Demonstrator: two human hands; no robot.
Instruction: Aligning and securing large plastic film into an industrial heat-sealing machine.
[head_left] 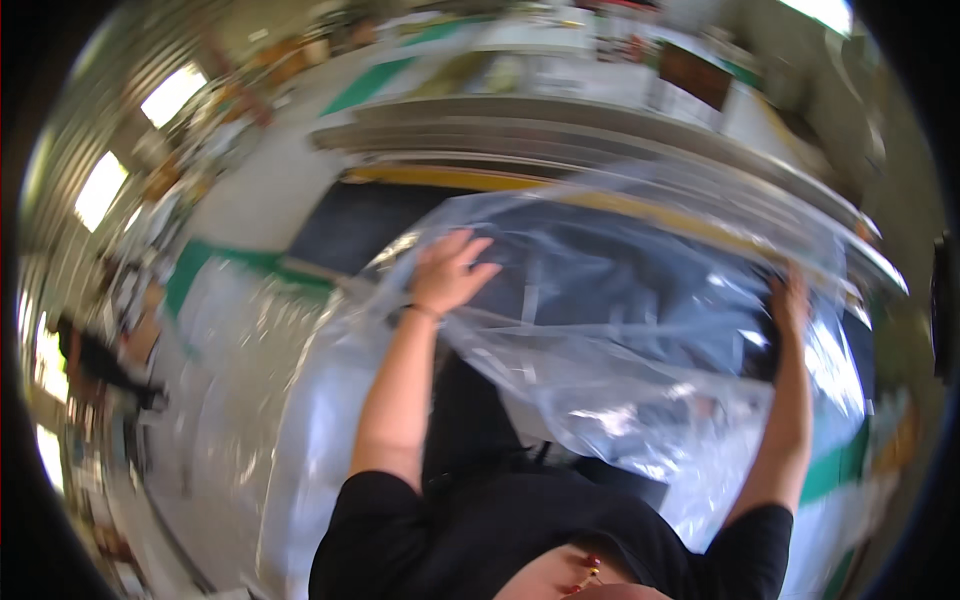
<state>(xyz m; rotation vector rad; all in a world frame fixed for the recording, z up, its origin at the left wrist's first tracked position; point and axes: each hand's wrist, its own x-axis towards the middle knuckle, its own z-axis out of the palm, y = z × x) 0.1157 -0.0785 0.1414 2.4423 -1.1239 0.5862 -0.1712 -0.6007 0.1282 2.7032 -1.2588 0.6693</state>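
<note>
A large sheet of clear plastic film (640,320) lies wrinkled and shiny over a dark flat surface in front of me. My left hand (450,272) is at the film's left part, palm down, fingers spread and stretched out, grasping nothing. At the right part of the sheet, my right hand (790,303) rests with its fingers stretched out on the film. Between my hands the film has folds, and its near part hangs down toward my body. Beyond it runs a long yellow strip (440,178) along the dark surface (370,222).
Behind the yellow strip stretches a long metal beam (560,125). More clear plastic (240,400) covers the area to my left, over green patches (190,275). A brown box (694,77) stands at the back right. The surroundings are blurred.
</note>
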